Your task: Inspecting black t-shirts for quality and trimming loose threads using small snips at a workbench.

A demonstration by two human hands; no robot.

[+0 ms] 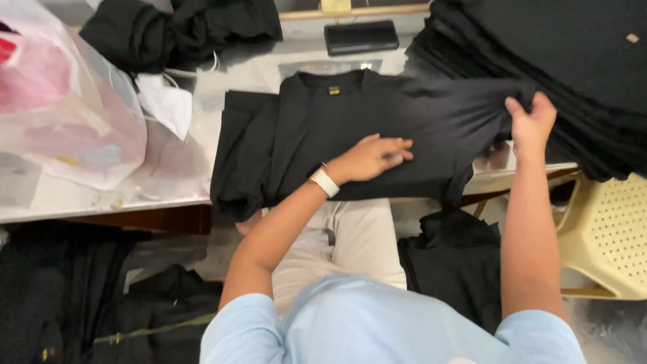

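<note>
A black t-shirt (pixel 337 121) lies flat on the table (pixel 81 195), collar toward the far side, with a small yellow neck label. My left hand (pixel 374 156) presses flat on the shirt's lower middle; a white watch band sits on that wrist. My right hand (pixel 531 125) grips the shirt's right sleeve edge and pulls it taut, close to a tall stack of black garments (pixel 573 74).
A clear plastic bag (pixel 60 108) with pink contents sits at the left. Bunched black cloth (pixel 175 30) and a white mask (pixel 168 101) lie at the far left. A dark flat case (pixel 360 37) rests behind the shirt. A cream plastic chair (pixel 606 236) stands right. Black garments lie on the floor.
</note>
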